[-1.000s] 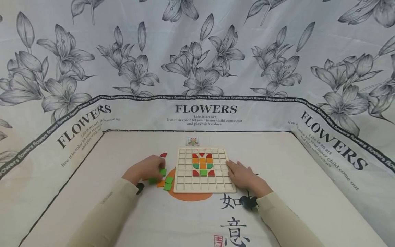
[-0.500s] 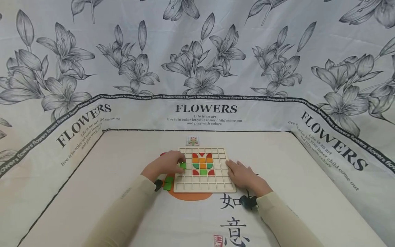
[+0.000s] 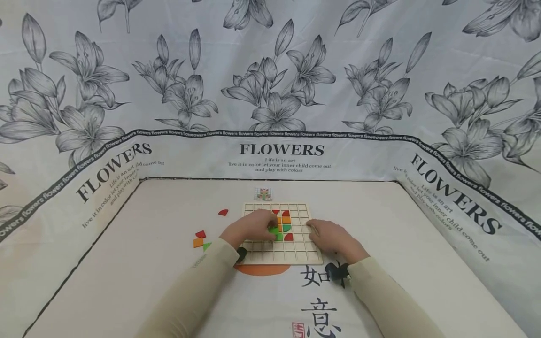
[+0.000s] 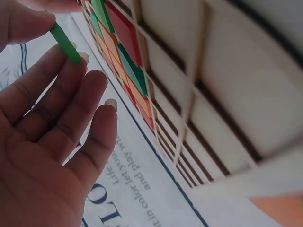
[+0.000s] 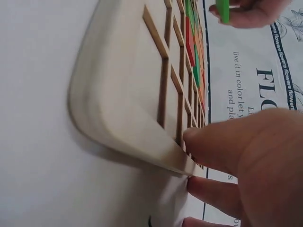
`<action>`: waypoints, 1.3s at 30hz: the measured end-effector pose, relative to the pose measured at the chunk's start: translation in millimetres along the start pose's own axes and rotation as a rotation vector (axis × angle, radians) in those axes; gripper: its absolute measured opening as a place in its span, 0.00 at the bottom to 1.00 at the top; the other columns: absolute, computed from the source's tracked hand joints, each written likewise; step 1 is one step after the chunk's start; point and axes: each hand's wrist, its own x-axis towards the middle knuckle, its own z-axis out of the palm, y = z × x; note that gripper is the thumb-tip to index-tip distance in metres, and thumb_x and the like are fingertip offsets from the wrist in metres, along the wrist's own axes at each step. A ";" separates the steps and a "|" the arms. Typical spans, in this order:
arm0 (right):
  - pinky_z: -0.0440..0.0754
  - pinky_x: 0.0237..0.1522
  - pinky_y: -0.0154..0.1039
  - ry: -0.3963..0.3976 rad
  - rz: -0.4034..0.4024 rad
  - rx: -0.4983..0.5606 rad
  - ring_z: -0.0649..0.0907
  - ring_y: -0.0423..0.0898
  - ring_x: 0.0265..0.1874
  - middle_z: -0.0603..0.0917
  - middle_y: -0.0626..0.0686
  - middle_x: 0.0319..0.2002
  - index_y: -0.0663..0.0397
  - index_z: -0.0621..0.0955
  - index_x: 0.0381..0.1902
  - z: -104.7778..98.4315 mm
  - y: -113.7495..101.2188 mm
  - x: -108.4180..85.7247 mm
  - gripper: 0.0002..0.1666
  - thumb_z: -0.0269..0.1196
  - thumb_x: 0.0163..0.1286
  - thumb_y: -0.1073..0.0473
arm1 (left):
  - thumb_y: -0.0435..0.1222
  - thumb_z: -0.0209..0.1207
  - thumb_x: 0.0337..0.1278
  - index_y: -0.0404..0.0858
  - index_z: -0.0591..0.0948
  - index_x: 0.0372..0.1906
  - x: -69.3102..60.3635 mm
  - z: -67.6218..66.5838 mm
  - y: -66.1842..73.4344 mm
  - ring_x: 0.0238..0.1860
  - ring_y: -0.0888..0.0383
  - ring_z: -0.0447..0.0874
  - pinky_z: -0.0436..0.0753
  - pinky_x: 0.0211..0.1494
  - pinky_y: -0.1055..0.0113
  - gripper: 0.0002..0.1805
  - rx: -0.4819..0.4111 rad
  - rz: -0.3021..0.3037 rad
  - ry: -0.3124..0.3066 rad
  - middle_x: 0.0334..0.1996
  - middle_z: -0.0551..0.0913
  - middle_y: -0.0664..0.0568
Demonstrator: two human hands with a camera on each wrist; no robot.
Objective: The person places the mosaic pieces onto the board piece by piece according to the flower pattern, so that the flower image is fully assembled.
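My left hand [image 3: 253, 225] is over the middle of a square wooden grid board [image 3: 255, 257], covering part of its pattern. It pinches a thin green tile [image 4: 65, 43] between thumb and fingertips, and the tile stands on edge above the grid. Red [image 4: 125, 35], orange and green [image 4: 132, 71] tiles lie in the board's central cells. At the board's right edge, my right hand [image 3: 334, 238] grips the rim: the thumb [image 5: 208, 142] is on top, with other fingers [image 5: 213, 191] against the outer side.
A small pattern card [image 3: 264, 194] lies behind the board. Loose tiles are left of it: a red quarter-round [image 3: 223, 212], another red piece [image 3: 200, 234], an orange one [image 3: 198, 242] and a green one [image 3: 206, 246]. My left sleeve [image 3: 198, 281] hides the table there.
My left hand has moved right from the loose tiles to the middle of the board, carrying a green tile. My right hand has stayed at the board's right edge.
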 end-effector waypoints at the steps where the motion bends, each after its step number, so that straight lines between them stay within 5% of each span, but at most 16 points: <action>1: 0.71 0.58 0.61 0.014 0.005 -0.012 0.78 0.55 0.57 0.75 0.58 0.64 0.51 0.70 0.67 0.2 -0.6 0.3 0.27 0.52 0.73 0.53 | 0.39 0.65 0.49 0.45 0.83 0.40 2.5 1.0 2.8 0.36 0.59 0.75 0.75 0.42 0.68 0.10 0.010 0.009 -0.001 0.31 0.80 0.59; 8: 0.71 0.52 0.64 0.092 0.036 -0.067 0.80 0.59 0.55 0.82 0.57 0.56 0.48 0.74 0.62 4.0 -0.4 1.8 0.23 0.55 0.72 0.50 | 0.40 0.65 0.52 0.44 0.82 0.36 17.2 8.0 23.0 0.33 0.61 0.73 0.73 0.38 0.70 0.07 0.061 0.064 -0.009 0.28 0.78 0.58; 18: 0.71 0.47 0.58 0.085 0.044 -0.047 0.82 0.55 0.49 0.83 0.56 0.54 0.46 0.75 0.60 1.0 -2.5 -2.3 0.22 0.58 0.71 0.49 | 0.39 0.64 0.55 0.46 0.83 0.34 28.4 20.3 44.5 0.28 0.61 0.74 0.74 0.34 0.70 0.03 0.054 0.024 -0.054 0.26 0.79 0.58; 26: 0.67 0.58 0.66 0.050 0.039 0.007 0.76 0.62 0.60 0.78 0.59 0.61 0.47 0.71 0.66 3.4 0.5 -4.9 0.27 0.55 0.72 0.48 | 0.36 0.61 0.58 0.48 0.81 0.29 33.0 31.2 48.7 0.29 0.61 0.74 0.73 0.34 0.68 0.04 0.044 0.008 -0.069 0.25 0.78 0.57; 39: 0.66 0.64 0.63 0.008 0.007 0.083 0.67 0.66 0.68 0.67 0.65 0.69 0.50 0.63 0.73 6.1 12.0 -5.8 0.32 0.50 0.74 0.50 | 0.36 0.61 0.59 0.47 0.84 0.34 39.5 35.4 50.2 0.28 0.62 0.75 0.75 0.34 0.71 0.03 0.077 0.022 -0.058 0.27 0.80 0.59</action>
